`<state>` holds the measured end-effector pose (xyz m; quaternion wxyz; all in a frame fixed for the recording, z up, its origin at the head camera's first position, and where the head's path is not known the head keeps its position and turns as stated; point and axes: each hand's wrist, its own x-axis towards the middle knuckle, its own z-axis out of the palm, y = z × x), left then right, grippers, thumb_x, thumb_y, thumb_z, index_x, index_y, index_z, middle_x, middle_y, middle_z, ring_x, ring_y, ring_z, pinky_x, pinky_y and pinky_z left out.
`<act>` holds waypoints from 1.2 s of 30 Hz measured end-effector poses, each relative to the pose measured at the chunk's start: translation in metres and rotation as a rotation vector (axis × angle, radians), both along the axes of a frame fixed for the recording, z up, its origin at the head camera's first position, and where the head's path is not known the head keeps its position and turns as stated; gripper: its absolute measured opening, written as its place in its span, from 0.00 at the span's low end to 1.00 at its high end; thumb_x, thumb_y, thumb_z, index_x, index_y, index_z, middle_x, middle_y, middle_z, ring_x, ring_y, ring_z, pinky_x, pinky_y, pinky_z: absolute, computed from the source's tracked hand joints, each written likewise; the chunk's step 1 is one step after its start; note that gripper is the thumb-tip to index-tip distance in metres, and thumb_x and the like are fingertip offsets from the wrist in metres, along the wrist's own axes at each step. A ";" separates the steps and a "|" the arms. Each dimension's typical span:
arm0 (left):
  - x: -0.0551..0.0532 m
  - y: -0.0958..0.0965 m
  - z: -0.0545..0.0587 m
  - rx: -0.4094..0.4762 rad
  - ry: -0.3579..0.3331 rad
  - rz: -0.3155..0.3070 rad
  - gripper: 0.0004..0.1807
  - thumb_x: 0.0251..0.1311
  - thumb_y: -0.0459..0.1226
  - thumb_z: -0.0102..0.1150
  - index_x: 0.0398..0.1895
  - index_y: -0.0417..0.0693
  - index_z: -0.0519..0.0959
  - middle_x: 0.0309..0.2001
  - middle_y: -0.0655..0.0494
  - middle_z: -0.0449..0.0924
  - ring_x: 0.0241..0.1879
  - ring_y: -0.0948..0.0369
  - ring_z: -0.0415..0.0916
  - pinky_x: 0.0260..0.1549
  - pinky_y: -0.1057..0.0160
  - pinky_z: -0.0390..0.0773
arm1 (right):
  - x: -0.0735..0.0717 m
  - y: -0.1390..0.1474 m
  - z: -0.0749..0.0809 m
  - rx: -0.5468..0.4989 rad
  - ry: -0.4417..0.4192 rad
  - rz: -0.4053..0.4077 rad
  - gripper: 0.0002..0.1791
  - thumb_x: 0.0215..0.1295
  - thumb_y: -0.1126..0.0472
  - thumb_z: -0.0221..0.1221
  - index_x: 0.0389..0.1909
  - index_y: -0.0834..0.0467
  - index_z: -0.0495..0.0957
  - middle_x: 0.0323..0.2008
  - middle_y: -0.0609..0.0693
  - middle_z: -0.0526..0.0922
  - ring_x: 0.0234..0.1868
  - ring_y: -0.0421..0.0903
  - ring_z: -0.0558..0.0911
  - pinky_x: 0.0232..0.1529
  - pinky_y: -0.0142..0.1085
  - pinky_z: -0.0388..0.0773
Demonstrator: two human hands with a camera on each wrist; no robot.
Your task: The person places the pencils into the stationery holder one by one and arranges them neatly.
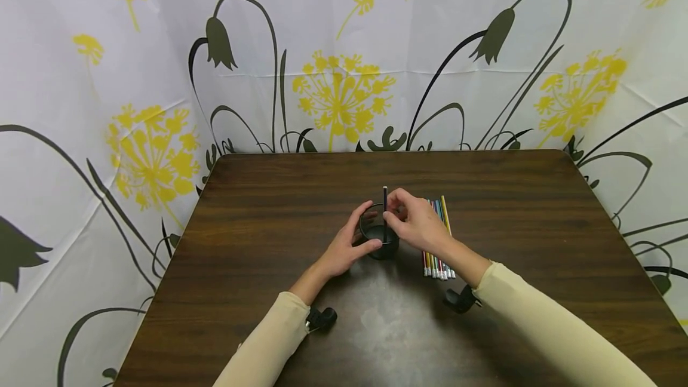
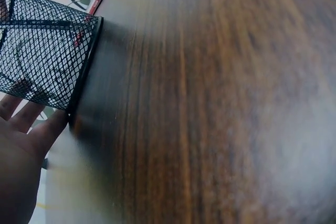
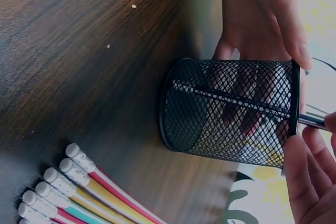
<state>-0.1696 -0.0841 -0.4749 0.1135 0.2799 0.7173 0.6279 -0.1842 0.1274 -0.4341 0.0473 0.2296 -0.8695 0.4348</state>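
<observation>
A black wire-mesh pencil cup (image 1: 386,251) stands upright on the table. My left hand (image 1: 340,249) holds it from the left, the thumb at the near side by the rim and the fingers round the far side. A dark pencil (image 1: 384,197) stands in the cup, its lower part visible through the mesh (image 3: 231,114) in the right wrist view. Near the rim, my right hand (image 1: 421,221) pinches this pencil between thumb and fingers. Several coloured pencils (image 1: 438,264) lie side by side just right of the cup, partly hidden under the right hand and forearm.
The dark wood-grain table (image 1: 258,226) reaches back to a white curtain (image 1: 365,34) with yellow and grey flowers. White erasers (image 3: 79,153) cap the near ends of the lying pencils. Black wrist mounts (image 1: 321,319) hang beneath both forearms.
</observation>
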 end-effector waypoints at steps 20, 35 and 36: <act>-0.006 0.000 -0.014 -0.026 0.015 0.010 0.42 0.66 0.31 0.58 0.78 0.48 0.47 0.71 0.36 0.57 0.71 0.43 0.54 0.63 0.36 0.58 | -0.013 -0.016 0.004 0.101 -0.018 -0.276 0.10 0.61 0.60 0.65 0.43 0.58 0.81 0.28 0.46 0.82 0.28 0.42 0.79 0.28 0.37 0.77; -0.012 0.001 -0.037 -0.034 0.007 0.050 0.42 0.66 0.43 0.61 0.77 0.64 0.49 0.71 0.46 0.60 0.69 0.51 0.59 0.64 0.42 0.61 | -0.021 -0.020 0.004 0.177 -0.020 -0.293 0.10 0.61 0.61 0.63 0.42 0.60 0.82 0.24 0.45 0.80 0.22 0.42 0.75 0.23 0.36 0.72; -0.012 0.001 -0.037 -0.030 0.009 0.048 0.42 0.66 0.44 0.61 0.78 0.61 0.49 0.71 0.45 0.60 0.69 0.50 0.59 0.64 0.41 0.61 | -0.021 -0.020 0.005 0.179 -0.018 -0.293 0.11 0.61 0.61 0.64 0.42 0.60 0.82 0.23 0.45 0.80 0.22 0.42 0.76 0.23 0.36 0.72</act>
